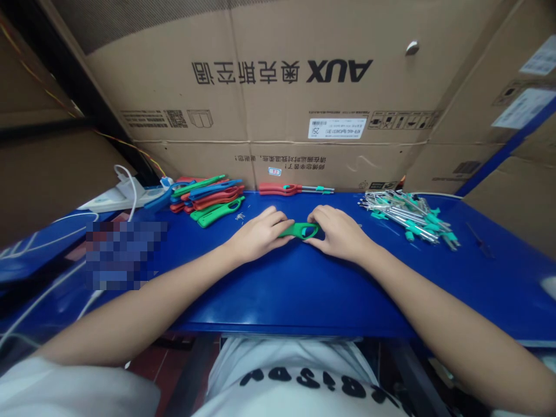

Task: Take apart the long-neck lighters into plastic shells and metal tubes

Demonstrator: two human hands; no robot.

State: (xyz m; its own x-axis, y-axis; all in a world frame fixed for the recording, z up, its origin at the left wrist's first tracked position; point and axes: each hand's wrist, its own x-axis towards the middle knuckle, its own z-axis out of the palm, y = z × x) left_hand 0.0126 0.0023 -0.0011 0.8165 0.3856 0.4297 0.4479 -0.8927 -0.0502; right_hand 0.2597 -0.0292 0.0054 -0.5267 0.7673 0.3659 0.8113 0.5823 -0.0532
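Note:
A green plastic handle (301, 230) lies on the blue table (278, 289) between both hands. My left hand (259, 234) has its fingers curled over the handle's left end. My right hand (337, 232) grips the right end, where the handle has an oval hole. Both hands rest on the tabletop near its middle.
A pile of green, blue and red handles (208, 198) lies at the back left. A red handle with a metal rod (295, 189) lies at the back centre. Several metal rods with teal tips (408, 215) are heaped at the right. Cardboard boxes (278, 87) wall the back. A white power strip (117, 196) sits far left.

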